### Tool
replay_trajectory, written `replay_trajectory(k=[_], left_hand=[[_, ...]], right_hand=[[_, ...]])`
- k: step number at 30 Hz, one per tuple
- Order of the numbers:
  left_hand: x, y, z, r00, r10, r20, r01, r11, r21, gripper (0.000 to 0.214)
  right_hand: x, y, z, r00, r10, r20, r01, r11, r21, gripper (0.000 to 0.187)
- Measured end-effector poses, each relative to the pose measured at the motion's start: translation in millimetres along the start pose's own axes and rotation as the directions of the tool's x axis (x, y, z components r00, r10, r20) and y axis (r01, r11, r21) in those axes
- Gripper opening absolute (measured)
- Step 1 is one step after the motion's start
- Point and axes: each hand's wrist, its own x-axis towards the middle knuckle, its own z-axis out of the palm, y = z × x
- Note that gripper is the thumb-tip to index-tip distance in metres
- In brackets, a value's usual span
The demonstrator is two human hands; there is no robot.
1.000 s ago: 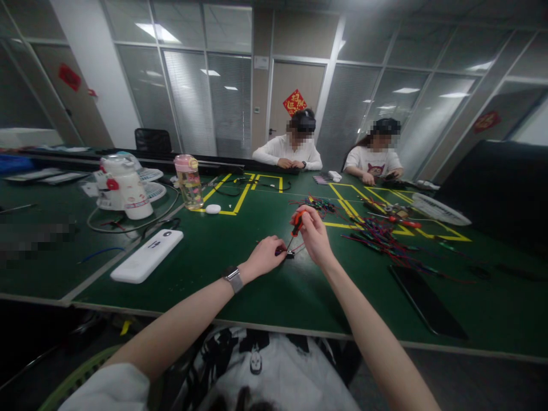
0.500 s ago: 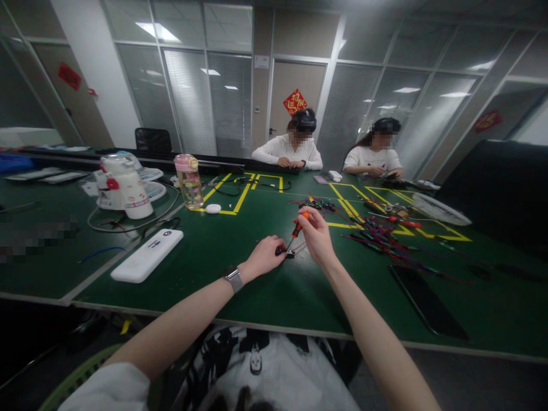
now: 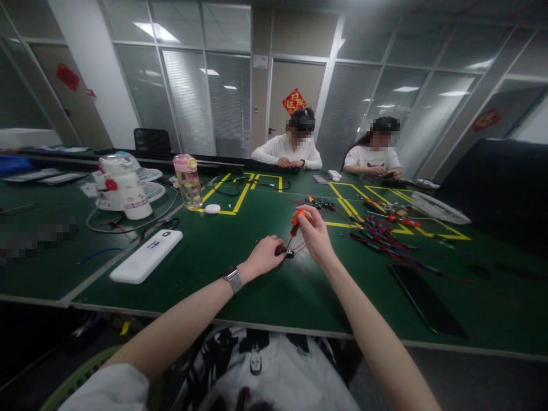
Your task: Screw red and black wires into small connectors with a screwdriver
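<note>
A screwdriver (image 3: pixel 296 221) with an orange and black handle is in my right hand (image 3: pixel 315 231), gripped near the top of the handle. Its shaft slants down to a small black part (image 3: pixel 290 254) on the green table (image 3: pixel 265 297). My left hand (image 3: pixel 266 254) is closed on this part from the left, fingertips pressed down beside the screwdriver's tip. A thin red wire (image 3: pixel 299 248) runs from the part toward my right hand. The part is too small for its details to show.
Loose red, blue and black wires (image 3: pixel 383 237) lie in a heap to the right, with a dark phone (image 3: pixel 428 299) below. On the left are a white power bank (image 3: pixel 146 257), a pink-lidded bottle (image 3: pixel 188 185) and a white jug (image 3: pixel 132 191). Two people sit across the table.
The screwdriver's handle and my right fingers have shifted very slightly left. My left hand stays on the black part.
</note>
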Motion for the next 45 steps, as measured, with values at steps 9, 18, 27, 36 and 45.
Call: replay_trajectory(k=[9,18,27,36,45], left_hand=[[0.2,-1.1,1.6,1.0,0.007,0.001,-0.007,1.0,0.002,0.008],[-0.1,-0.9,0.8,1.0,0.005,0.006,-0.005,1.0,-0.005,0.008],[0.7,0.5,0.8,1.0,-0.001,0.007,0.001,1.0,0.012,0.008],[0.0,-0.8,0.9,1.0,0.0,0.007,0.0,1.0,0.0,0.009],[0.2,0.4,0.4,1.0,0.009,0.0,-0.009,1.0,-0.014,0.009]], right_hand=[[-1.7,-1.8,5.7,0.999,0.042,0.025,-0.044,0.997,0.07,0.023],[-0.8,2.7,1.0,0.999,-0.041,-0.019,0.04,0.998,-0.053,0.019],[-2.3,0.2,4.5,0.999,-0.019,0.049,0.019,1.0,0.001,0.024],[-0.7,2.2,1.3,0.999,-0.015,0.028,0.016,1.0,-0.023,0.021],[-0.6,0.0,5.4,0.998,0.02,0.063,-0.025,0.996,0.082,0.022]])
